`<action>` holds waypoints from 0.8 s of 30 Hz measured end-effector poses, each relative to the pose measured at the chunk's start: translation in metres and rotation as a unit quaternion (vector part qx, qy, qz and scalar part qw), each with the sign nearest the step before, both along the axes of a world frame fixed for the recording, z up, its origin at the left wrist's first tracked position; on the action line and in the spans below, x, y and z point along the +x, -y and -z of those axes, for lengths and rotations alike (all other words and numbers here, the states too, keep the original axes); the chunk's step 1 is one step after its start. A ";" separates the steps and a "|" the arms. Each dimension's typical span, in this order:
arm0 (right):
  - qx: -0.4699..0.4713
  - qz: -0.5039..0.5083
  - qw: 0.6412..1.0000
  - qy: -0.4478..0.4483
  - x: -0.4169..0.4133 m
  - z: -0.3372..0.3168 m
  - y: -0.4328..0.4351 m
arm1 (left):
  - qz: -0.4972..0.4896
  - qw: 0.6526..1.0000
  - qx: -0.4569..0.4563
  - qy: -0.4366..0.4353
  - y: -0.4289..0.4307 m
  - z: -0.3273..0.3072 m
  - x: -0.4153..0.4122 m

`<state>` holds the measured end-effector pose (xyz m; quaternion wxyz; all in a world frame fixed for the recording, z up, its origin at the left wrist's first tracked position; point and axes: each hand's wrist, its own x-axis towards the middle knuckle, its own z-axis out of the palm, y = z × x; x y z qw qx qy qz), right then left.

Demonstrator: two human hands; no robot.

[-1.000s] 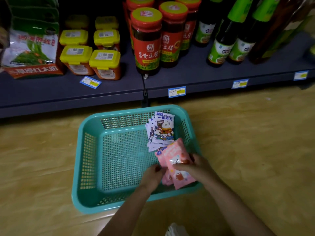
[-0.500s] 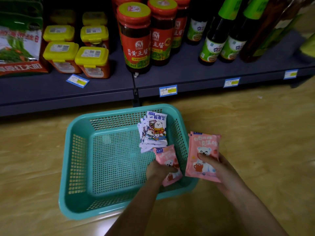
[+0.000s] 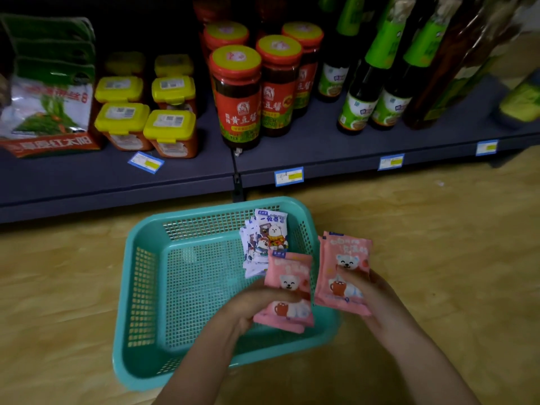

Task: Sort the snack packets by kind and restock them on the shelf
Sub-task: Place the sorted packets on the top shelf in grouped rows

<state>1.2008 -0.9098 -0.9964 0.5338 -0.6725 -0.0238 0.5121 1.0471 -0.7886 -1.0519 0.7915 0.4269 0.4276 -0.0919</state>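
Currently, your left hand [image 3: 248, 308] grips the first pink stack [image 3: 287, 285], at least two packets, above the one teal basket [image 3: 140, 287]. Your right hand [image 3: 377, 299] grips the second pink stack [image 3: 344, 258] over the basket's right rim. One fanned white packet stack [image 3: 263, 238] lies in its far right corner; its count cannot be told.

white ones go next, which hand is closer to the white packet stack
Left. The left hand sits just short of the white packet stack, over the basket; the right hand is farther right, past its rim.
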 end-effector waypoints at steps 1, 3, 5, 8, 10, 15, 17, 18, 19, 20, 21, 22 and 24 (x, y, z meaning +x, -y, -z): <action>0.005 -0.007 1.000 0.000 -0.001 -0.008 -0.005 | -0.010 1.000 0.012 0.009 -0.005 -0.010 -0.006; 0.014 -0.027 1.000 0.003 -0.006 -0.032 -0.017 | -0.043 0.998 0.038 0.030 -0.018 -0.039 -0.019; 0.019 -0.046 0.999 0.011 -0.013 -0.070 -0.033 | -0.095 0.992 0.068 0.042 -0.032 -0.081 -0.038; 0.032 -0.082 0.996 0.023 -0.028 -0.148 -0.054 | -0.170 0.981 0.081 0.051 -0.051 -0.166 -0.069; 0.051 -0.110 0.992 0.027 -0.040 -0.212 -0.067 | -0.202 0.974 0.084 0.063 -0.058 -0.237 -0.090; 0.104 -0.166 0.980 0.042 -0.065 -0.396 -0.089 | -0.267 0.955 0.102 0.085 -0.065 -0.435 -0.132; 0.132 -0.189 0.972 0.046 -0.075 -0.476 -0.092 | -0.288 0.945 0.123 0.094 -0.063 -0.516 -0.144; 0.146 -0.195 0.969 0.046 -0.080 -0.515 -0.094 | -0.297 0.941 0.132 0.099 -0.062 -0.556 -0.149; 0.158 -0.202 0.966 0.044 -0.084 -0.552 -0.096 | -0.304 0.938 0.135 0.102 -0.061 -0.595 -0.154; 0.170 -0.207 0.963 0.041 -0.089 -0.588 -0.097 | -0.310 0.935 0.135 0.105 -0.059 -0.633 -0.159; 0.177 -0.215 0.960 0.038 -0.096 -0.622 -0.100 | -0.315 0.933 0.137 0.107 -0.057 -0.670 -0.164; 0.182 -0.223 0.957 0.036 -0.102 -0.655 -0.102 | -0.319 0.931 0.140 0.107 -0.055 -0.704 -0.169; 0.189 -0.228 0.955 0.033 -0.115 -0.713 -0.106 | -0.339 0.923 0.151 0.098 -0.053 -0.766 -0.181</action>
